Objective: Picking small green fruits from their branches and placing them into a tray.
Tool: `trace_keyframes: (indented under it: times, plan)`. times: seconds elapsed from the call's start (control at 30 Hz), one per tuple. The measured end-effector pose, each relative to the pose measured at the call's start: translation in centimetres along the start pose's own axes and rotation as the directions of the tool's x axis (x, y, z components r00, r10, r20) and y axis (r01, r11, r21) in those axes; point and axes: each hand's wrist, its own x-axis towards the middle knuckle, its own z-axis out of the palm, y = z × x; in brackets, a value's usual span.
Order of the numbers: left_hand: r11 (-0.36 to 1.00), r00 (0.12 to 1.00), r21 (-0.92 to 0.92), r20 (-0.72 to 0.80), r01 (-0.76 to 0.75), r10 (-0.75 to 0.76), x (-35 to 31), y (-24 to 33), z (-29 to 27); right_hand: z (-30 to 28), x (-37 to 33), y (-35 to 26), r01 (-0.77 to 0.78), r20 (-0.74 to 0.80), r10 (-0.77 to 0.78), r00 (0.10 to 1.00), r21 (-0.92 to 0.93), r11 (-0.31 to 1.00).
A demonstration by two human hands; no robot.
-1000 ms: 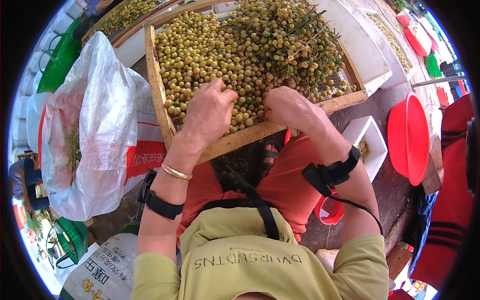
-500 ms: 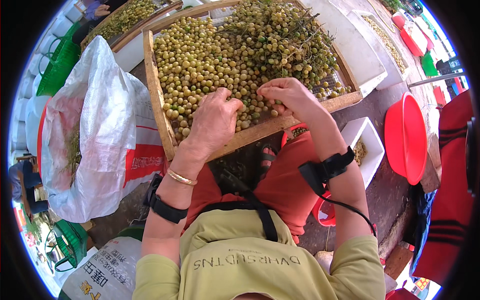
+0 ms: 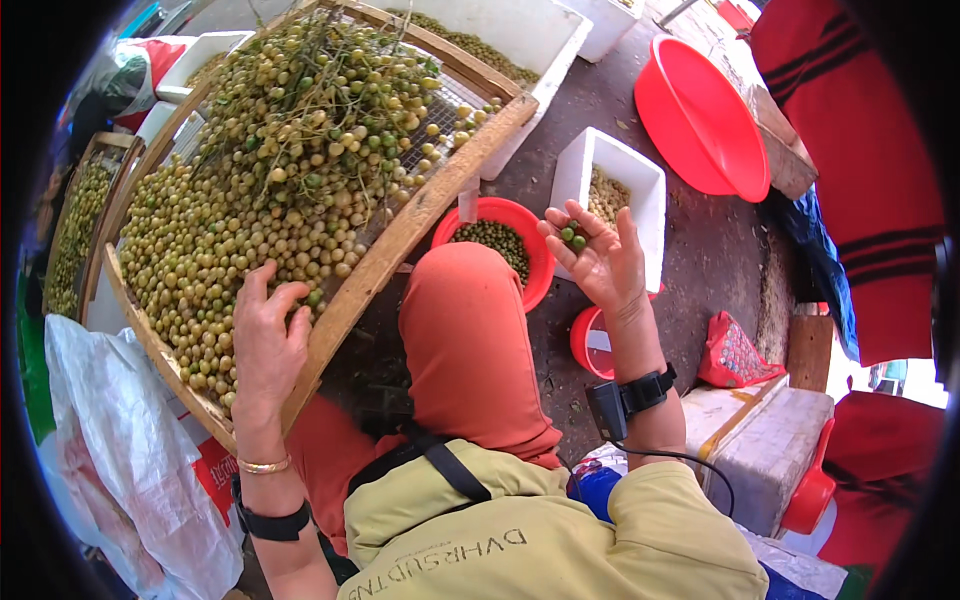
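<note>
A wooden-framed mesh tray (image 3: 400,235) rests across my lap, heaped with several small yellow-green round fruits (image 3: 270,200), some still on stems. My left hand (image 3: 265,340) lies flat on the fruits near the tray's front edge, fingers spread. My right hand (image 3: 595,255) is lifted off to the right, palm up, cupping a few green fruits (image 3: 572,236) above a small red bowl (image 3: 525,225) that holds more green ones. A white foam box (image 3: 640,180) with yellowish fruits stands just behind that hand.
A big red basin (image 3: 700,120) sits at the back right. A small red cup (image 3: 590,345) is on the ground under my right wrist. White plastic sacks (image 3: 110,430) lie at the left. Another fruit tray (image 3: 75,235) shows at far left. White foam boxes (image 3: 520,30) stand behind.
My right hand left the tray and swung out to the right with a few green fruits, over the red bowl. The view turned right. My left hand stayed on the fruits.
</note>
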Motion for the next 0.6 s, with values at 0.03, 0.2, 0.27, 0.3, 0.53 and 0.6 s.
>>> trace_keyframes:
  times: [0.03, 0.2, 0.27, 0.3, 0.53, 0.6]
  plan:
    - [1.0, 1.0, 0.012, 0.019, 0.002, -0.002, 0.0, 0.1, 0.1, -1.0, -0.5, 0.0, 0.014, -0.025, -0.013, 1.0, 0.043, 0.999]
    - [0.996, 0.995, 0.003, 0.039, 0.094, -0.094, -0.1, 0.9, 0.3, -3.9, -1.4, 1.4, 0.038, -0.056, -0.031, 0.998, 0.132, 0.991]
    - [0.994, 0.993, -0.001, 0.036, 0.109, -0.109, 0.1, 1.3, 0.4, -4.7, -1.7, 1.9, 0.06, -0.064, -0.052, 0.997, 0.129, 0.99]
    - [0.994, 0.993, 0.011, 0.046, 0.105, -0.105, 0.1, 1.3, 0.5, -4.6, -1.9, 1.9, 0.061, -0.103, -0.049, 0.993, 0.118, 0.991]
    - [0.996, 0.992, 0.024, 0.086, 0.088, -0.09, 0.3, 1.7, 0.6, 1.4, -2.4, 2.0, 0.106, -0.065, -0.109, 0.992, -0.053, 0.993]
    - [0.992, 0.988, -0.019, 0.089, 0.127, -0.124, -0.1, 1.3, 0.0, 7.2, -1.7, 3.9, 0.098, 0.096, -0.088, 0.992, -0.104, 0.99]
